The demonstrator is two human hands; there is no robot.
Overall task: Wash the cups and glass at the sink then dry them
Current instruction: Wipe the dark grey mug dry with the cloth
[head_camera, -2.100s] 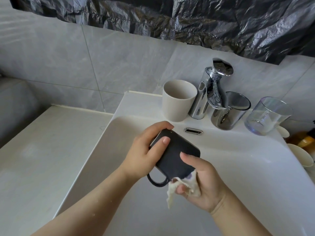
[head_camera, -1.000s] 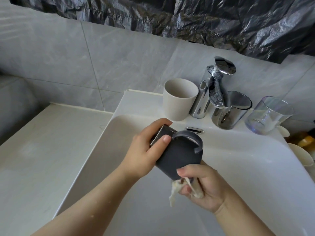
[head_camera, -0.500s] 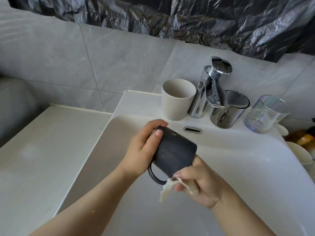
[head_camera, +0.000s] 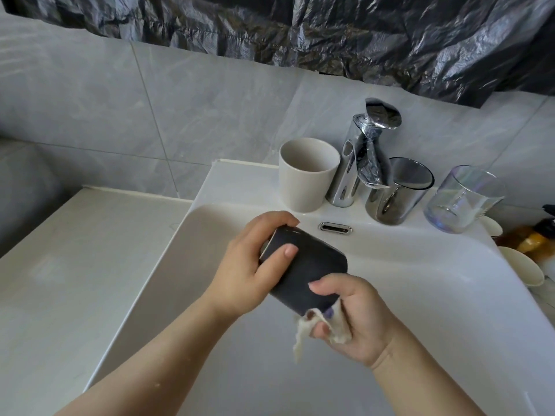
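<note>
Rotated since half a second ago: dark mug (head_camera: pixel 303 273), handle no longer in view, body lying tilted above the sink (head_camera: pixel 420 295) basin, rim end up-left, base end down-right

Left hand (head_camera: pixel 255 265): grasping the mug at the rim end, thumb across the side, fingers curled over the top

Right hand (head_camera: pixel 354 313): thumb pressed on the mug's side near the base, remaining fingers clenched on a pale cloth (head_camera: pixel 318 328) held against the base, one corner of the cloth hanging down

Back edge of the sink, left to right: beige cup (head_camera: pixel 306 175) upright, just beside the chrome tap (head_camera: pixel 360 163); grey tinted cup (head_camera: pixel 396 193) upright, just right of the tap; clear glass (head_camera: pixel 462 199) upright, near the right back corner

Overflow slot (head_camera: pixel 334 228): in the rear basin wall, below the tap

No water visible from the tap
</note>
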